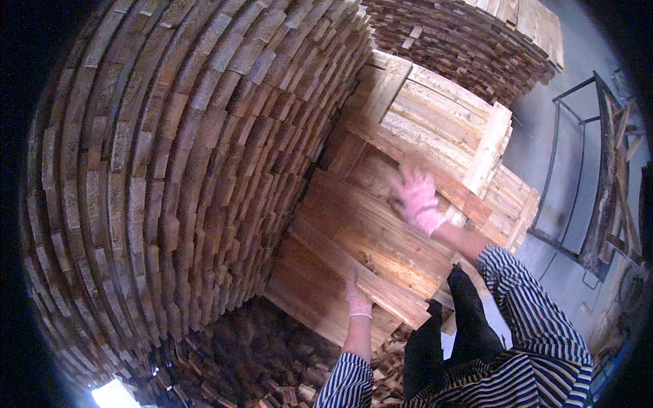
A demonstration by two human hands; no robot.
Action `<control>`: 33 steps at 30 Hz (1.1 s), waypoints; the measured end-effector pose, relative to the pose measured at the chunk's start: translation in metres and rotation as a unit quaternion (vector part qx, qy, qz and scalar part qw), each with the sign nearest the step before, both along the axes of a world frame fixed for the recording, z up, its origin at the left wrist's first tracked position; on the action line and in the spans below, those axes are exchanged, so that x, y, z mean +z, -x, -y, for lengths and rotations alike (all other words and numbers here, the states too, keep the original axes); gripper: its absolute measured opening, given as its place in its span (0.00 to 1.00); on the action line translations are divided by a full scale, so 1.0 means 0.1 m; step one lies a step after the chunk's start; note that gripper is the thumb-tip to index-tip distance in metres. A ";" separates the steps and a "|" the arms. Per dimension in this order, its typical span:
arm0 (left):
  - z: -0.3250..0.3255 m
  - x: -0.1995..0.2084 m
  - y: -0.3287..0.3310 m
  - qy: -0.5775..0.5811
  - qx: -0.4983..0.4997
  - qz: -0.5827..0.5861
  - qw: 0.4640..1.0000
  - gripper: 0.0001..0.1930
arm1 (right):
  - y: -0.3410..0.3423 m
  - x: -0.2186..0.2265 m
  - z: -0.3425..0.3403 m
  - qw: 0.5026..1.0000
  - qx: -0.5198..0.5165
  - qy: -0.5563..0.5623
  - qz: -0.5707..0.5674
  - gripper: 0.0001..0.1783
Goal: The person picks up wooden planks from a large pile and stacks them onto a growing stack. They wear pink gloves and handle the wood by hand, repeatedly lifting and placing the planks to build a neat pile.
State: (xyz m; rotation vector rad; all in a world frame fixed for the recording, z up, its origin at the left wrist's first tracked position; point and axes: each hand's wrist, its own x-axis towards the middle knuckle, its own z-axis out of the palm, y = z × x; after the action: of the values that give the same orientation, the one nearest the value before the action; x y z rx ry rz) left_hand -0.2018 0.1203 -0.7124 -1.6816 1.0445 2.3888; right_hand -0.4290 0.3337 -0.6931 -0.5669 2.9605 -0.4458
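A large wooden panel (388, 224) of planks with raised cross slats lies in front of me. My left hand (357, 299), in a pink glove, grips the near edge of the nearest slat (391, 289); part of its fingers is hidden. My right hand (416, 196), also gloved in pink and blurred by motion, has its fingers spread over the panel and holds nothing. It is beside the farther reddish slat (462, 198). Beyond it lies another pale plank panel (439, 112) with cross slats.
A tall wall of stacked wood pieces (197, 156) rises close on the left. Another stack (469, 41) stands at the back. On the right is a dark metal frame (592, 170) with wood strips. Loose wood offcuts (272, 367) cover the floor at lower left.
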 end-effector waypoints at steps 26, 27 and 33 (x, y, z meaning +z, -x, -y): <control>-0.79 0.06 1.03 -0.071 -0.023 -0.132 0.988 0.47 | 0.03 0.40 -0.44 0.958 0.084 0.150 0.231 0.37; -0.78 -0.02 1.10 -0.088 -0.014 -0.098 0.991 0.47 | 0.30 0.29 -0.57 0.952 0.087 0.110 0.272 0.42; -0.72 -0.28 1.03 -0.031 -0.044 -0.059 0.997 0.48 | 0.42 -0.14 -0.69 0.968 0.085 0.141 0.188 0.38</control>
State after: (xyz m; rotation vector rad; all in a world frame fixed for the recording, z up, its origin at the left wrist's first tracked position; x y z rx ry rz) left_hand -0.3048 0.1925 -0.7400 -1.4583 1.0256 2.4629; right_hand -0.4714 0.4025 -0.7069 -0.6701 2.4821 -0.8577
